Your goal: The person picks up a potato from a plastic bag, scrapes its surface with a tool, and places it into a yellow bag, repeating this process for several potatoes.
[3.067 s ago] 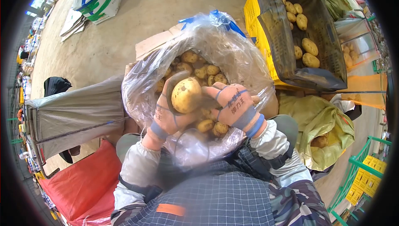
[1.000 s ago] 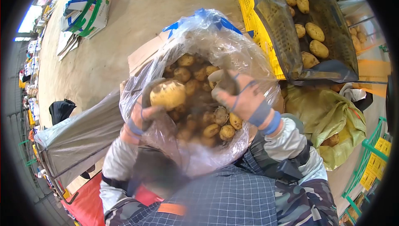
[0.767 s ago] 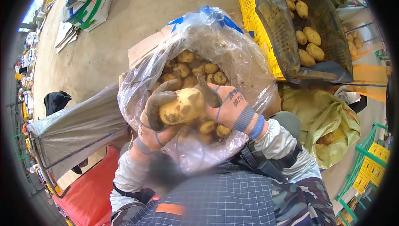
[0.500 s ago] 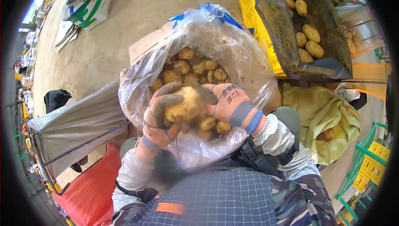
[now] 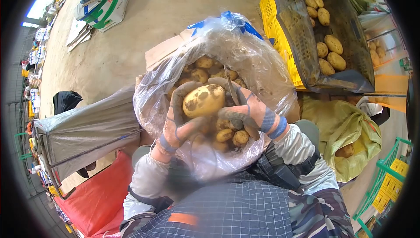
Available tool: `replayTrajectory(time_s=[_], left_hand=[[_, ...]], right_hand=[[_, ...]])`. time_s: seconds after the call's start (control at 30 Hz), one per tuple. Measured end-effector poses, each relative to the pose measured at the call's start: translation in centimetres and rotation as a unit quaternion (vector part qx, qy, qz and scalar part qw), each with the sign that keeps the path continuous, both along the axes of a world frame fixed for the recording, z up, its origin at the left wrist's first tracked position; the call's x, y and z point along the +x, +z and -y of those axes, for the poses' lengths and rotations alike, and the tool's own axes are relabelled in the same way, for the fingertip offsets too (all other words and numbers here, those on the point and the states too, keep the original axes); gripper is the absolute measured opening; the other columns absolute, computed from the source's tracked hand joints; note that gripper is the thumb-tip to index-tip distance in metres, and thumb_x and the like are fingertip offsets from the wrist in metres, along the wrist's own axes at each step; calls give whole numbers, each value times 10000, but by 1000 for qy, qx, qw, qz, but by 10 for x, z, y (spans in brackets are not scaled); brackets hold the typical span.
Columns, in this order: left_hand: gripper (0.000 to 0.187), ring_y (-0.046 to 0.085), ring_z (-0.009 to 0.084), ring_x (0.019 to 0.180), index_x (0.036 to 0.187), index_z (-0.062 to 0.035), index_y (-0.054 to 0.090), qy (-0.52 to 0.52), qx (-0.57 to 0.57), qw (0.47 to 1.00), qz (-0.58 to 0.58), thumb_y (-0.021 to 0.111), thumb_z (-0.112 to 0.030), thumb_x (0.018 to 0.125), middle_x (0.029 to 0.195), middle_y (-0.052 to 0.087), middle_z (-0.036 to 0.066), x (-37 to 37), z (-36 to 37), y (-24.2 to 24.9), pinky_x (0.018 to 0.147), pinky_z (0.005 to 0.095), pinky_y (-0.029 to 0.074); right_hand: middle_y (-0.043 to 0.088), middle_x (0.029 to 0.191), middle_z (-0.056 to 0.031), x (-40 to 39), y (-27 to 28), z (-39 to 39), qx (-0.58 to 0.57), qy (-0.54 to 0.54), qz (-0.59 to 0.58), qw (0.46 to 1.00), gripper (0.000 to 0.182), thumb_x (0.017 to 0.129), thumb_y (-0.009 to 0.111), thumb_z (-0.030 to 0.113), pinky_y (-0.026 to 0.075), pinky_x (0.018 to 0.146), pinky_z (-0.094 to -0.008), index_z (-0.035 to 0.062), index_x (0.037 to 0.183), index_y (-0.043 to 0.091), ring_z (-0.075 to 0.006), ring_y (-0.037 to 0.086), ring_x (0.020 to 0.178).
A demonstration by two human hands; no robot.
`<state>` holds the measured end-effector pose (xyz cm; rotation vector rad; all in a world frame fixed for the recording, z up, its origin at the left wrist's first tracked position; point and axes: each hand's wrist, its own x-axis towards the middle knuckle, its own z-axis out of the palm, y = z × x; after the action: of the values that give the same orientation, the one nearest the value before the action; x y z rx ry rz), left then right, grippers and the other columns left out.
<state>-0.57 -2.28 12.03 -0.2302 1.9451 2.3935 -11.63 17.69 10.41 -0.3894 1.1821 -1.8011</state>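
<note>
Bare floor (image 5: 148, 17) runs behind the open plastic bag (image 5: 267, 67), a yellow crate (image 5: 284, 45) off to its right. The gloved left hand (image 5: 177, 115) grips a big, dirt-blotched potato (image 5: 204, 101) above the bag's smaller potatoes (image 5: 224, 134) — the gloved right hand (image 5: 245, 106) curves loosely beside it, fingers and thumb parted.

Produce-packing area: yellow crate (image 5: 284, 50) holding potatoes (image 5: 333, 44), 2 printed cartons (image 5: 114, 12) on dusty floor (image 5: 157, 10).

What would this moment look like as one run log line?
left hand: holding blotchy potato | right hand: beside it, grip unclear | below: clear plastic liner with more potatoes
</note>
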Motion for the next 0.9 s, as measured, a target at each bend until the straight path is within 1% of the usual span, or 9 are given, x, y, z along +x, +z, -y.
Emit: replayTrajectory(time_s=[0.07,0.27,0.37,0.47,0.57,0.67,0.7,0.83,0.9], left_hand=[[656,529,220,1272,1452,-19,388,-1,27,1000,-10,706,-162,895,1394,529,135,0,-4,5,1069,350,441],[491,613,200,1103,1395,19,474,4,-211,975,-62,570,-260,1002,1192,656,149,1,3,6,966,319,486],[468,637,197,1043,1375,27,495,14,-241,968,-73,554,-261,1011,1125,681,152,1,5,6,932,320,503],[469,618,192,1095,1396,11,484,11,-203,978,-52,554,-231,1000,1202,658,133,3,8,2,958,325,495],[549,589,182,1158,1415,-11,478,23,138,989,47,656,-173,922,1277,622,106,-2,7,-6,994,328,481],[706,559,170,1207,1429,-23,468,-85,3,996,31,776,-131,803,1324,591,85,-8,9,7,1030,326,462],[824,563,164,1199,1434,-23,459,-68,-24,995,73,845,-95,710,1309,599,80,-7,8,6,1035,320,462],[830,578,156,1165,1427,-19,456,-83,-78,993,29,844,-70,694,1270,614,78,-5,7,8,1022,317,471],[829,588,156,1145,1418,-18,460,-71,-104,992,-13,843,-58,684,1246,623,77,-4,1,8,1015,315,475]], right_hand=[[588,1336,-89,3,-3,1,11,-4,-37,999,697,833,743,39,458,1029,-300,22,1466,451,-163,558,1203],[598,1311,-94,6,13,1,43,6,-57,997,630,854,773,57,429,1071,-311,17,1414,488,-165,551,1218],[600,1307,-95,9,10,3,49,11,-78,996,623,856,777,68,424,1076,-312,18,1408,492,-161,546,1222],[599,1301,-87,11,7,2,28,-6,-142,989,629,866,771,73,449,1056,-324,18,1420,479,-165,560,1193],[627,1282,-132,17,9,5,56,-70,-167,982,675,822,797,81,481,1032,-349,5,1415,485,-223,610,1173],[641,1267,-186,18,15,-4,129,-59,-417,898,706,765,812,78,503,1008,-374,5,1399,510,-306,639,1157],[642,1248,-212,21,17,-6,123,-73,-420,896,669,758,788,111,503,1004,-384,30,1377,547,-354,627,1164],[670,1192,-182,9,7,-12,195,-86,-470,857,568,817,714,200,523,941,-413,74,1350,565,-358,650,1093],[679,1161,-159,9,14,-13,320,-9,-484,814,554,814,713,211,529,908,-420,87,1335,569,-354,657,1059]])
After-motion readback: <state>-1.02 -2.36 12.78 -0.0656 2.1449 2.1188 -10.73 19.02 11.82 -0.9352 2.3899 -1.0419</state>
